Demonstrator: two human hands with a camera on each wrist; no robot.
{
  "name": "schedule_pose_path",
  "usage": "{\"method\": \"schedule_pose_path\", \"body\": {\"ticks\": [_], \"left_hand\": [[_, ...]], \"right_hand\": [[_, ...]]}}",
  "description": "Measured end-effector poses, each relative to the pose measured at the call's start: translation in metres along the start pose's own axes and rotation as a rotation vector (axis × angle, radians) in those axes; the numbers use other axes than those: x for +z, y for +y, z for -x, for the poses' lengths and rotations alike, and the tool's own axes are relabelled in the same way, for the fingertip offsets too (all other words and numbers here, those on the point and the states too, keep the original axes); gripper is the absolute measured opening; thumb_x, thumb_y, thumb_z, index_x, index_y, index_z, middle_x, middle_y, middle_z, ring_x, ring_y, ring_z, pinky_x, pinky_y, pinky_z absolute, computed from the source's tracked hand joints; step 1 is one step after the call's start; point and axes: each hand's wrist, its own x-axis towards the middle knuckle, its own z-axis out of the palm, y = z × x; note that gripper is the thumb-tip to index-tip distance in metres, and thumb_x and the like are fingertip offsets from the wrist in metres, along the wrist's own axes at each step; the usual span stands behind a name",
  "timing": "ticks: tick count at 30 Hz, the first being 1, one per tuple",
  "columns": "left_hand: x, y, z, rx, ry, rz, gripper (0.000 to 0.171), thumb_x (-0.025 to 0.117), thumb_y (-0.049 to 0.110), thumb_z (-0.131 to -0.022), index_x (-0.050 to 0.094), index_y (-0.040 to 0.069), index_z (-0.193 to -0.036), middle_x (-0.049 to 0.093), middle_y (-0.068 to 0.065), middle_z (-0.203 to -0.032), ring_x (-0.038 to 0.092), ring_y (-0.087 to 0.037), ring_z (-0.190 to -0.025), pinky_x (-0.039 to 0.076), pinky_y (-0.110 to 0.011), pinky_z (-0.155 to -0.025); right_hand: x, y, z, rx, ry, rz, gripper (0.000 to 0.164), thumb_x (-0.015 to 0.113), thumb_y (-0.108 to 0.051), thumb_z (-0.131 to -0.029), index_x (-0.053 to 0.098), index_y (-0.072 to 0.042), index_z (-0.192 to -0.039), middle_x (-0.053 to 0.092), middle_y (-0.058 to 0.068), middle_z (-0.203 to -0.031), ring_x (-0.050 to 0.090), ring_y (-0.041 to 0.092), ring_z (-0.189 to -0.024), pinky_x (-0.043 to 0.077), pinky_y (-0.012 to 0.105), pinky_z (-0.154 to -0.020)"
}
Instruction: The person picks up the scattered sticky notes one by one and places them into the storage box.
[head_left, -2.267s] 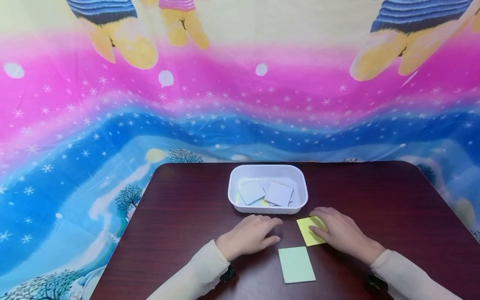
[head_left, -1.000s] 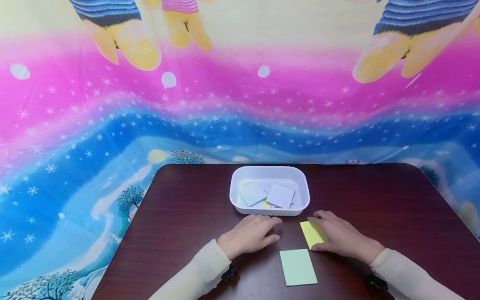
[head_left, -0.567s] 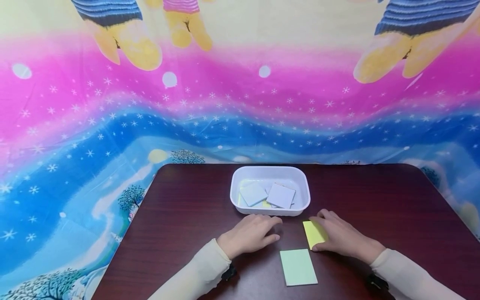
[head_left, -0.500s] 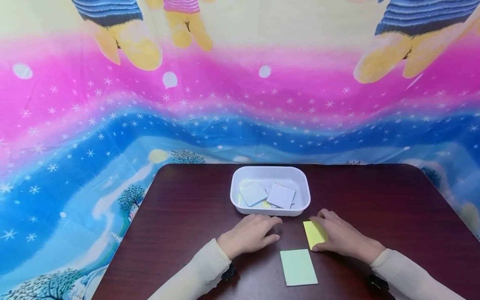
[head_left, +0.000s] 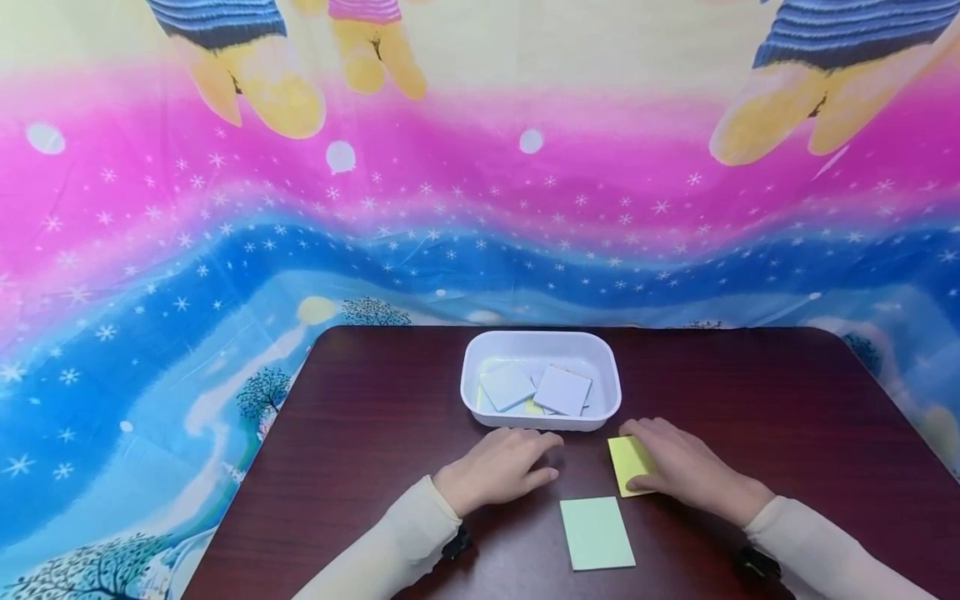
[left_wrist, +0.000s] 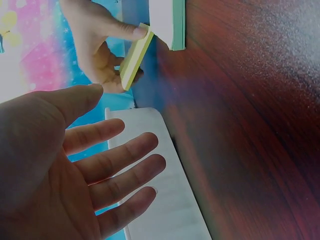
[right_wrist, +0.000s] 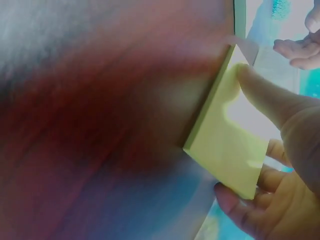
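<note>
In the head view my right hand [head_left: 686,471] grips a yellow sticky-note pad [head_left: 624,467] to the right of the white tub. The right wrist view has the thumb on the face of the yellow pad [right_wrist: 220,135], with fingers at its far edge. Part of the pad is hidden under the hand. My left hand [head_left: 495,471] holds nothing; its fingers are spread and relaxed just in front of the tub. Nearer to me lies a pale green sticky-note pad [head_left: 597,533], flat on the table and untouched.
A white plastic tub [head_left: 540,422] stands toward the back of the dark wooden table [head_left: 360,400]. Inside it lie a pale blue pad [head_left: 506,389], a lilac pad [head_left: 562,391] and something yellow under them. A printed cloth [head_left: 480,192] hangs behind the table.
The yellow pad has shifted slightly right with my right hand. Its thumb went from the pad's face to the near edge, and is now back over the face. My left hand has stayed put.
</note>
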Motion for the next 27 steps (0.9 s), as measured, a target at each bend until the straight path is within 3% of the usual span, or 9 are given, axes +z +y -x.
{"method": "schedule_pose_path", "body": {"ticks": [11, 20, 27], "left_hand": [[0.001, 0.000, -0.001, -0.004, -0.015, 0.005, 0.040, 0.052, 0.040, -0.093, 0.056, 0.017, -0.126, 0.067, 0.005, -0.102, 0.061, -0.009, -0.089, 0.046, -0.027, -0.081], [0.000, -0.001, 0.000, -0.008, -0.018, 0.022, 0.040, 0.052, 0.040, -0.093, 0.056, 0.017, -0.126, 0.066, 0.005, -0.107, 0.061, -0.007, -0.092, 0.046, -0.025, -0.082], [-0.003, -0.003, -0.001, 0.027, 0.034, 0.057, 0.037, 0.053, 0.036, -0.093, 0.058, 0.015, -0.123, 0.066, 0.004, -0.111, 0.060, -0.006, -0.096, 0.046, -0.023, -0.084]], "right_hand": [[-0.012, 0.003, -0.003, -0.068, 0.013, -0.076, 0.017, 0.070, -0.025, -0.081, 0.061, -0.026, -0.094, 0.055, -0.019, -0.083, 0.049, 0.000, -0.074, 0.046, 0.029, -0.064], [-0.016, 0.002, -0.006, -0.090, 0.004, -0.166, 0.012, 0.069, -0.025, -0.082, 0.060, -0.027, -0.091, 0.054, -0.020, -0.078, 0.047, -0.001, -0.067, 0.044, 0.025, -0.061], [-0.022, -0.004, -0.007, -0.078, -0.006, -0.204, 0.010, 0.067, -0.026, -0.084, 0.060, -0.026, -0.091, 0.053, -0.018, -0.078, 0.045, 0.000, -0.066, 0.041, 0.023, -0.059]]}}
